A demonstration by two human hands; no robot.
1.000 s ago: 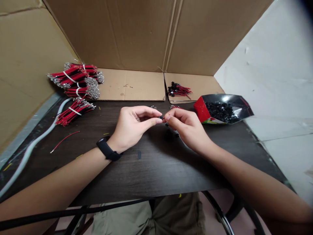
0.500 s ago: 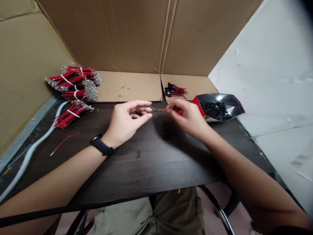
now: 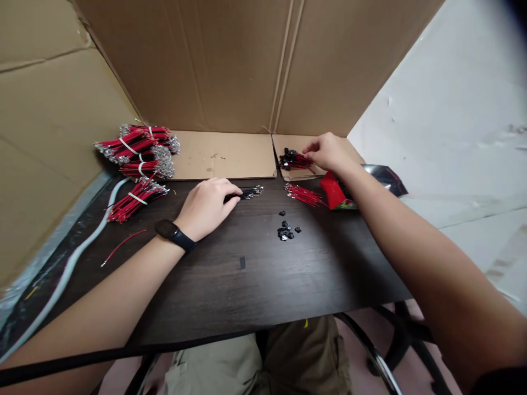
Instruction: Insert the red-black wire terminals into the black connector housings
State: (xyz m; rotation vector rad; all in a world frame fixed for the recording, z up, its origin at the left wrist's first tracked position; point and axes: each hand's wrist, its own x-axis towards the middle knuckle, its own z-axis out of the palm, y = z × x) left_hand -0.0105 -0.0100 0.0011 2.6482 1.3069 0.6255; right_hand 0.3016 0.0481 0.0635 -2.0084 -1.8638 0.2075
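My left hand [image 3: 212, 206] rests on the dark table, fingers curled and thumb pressed at a small bundle of black wires [image 3: 251, 192] with silvery metal ends. Its palm hides the rest of that bundle. On the cardboard at the back right, my right hand [image 3: 323, 152] pinches at the tail ends of a pile of red and black wires with black connectors [image 3: 294, 159]; the wire at its fingertips is hard to separate from the pile. Loose red wires [image 3: 304, 195] lie in front of it. Several small black connector housings [image 3: 285, 231] are scattered nearer to me.
Tied bundles of red and black wires [image 3: 140, 148] are stacked at the left. A single red wire [image 3: 121, 246] lies below them, beside a white cable [image 3: 69, 269]. An open red and black box [image 3: 335, 192] stands at the right, partly behind my right forearm. Cardboard walls [image 3: 214, 66] enclose the back.
My right hand has moved up and right from the middle to the pile on the cardboard. My left hand has lowered onto the black wires. The loose red wires and housings now show.
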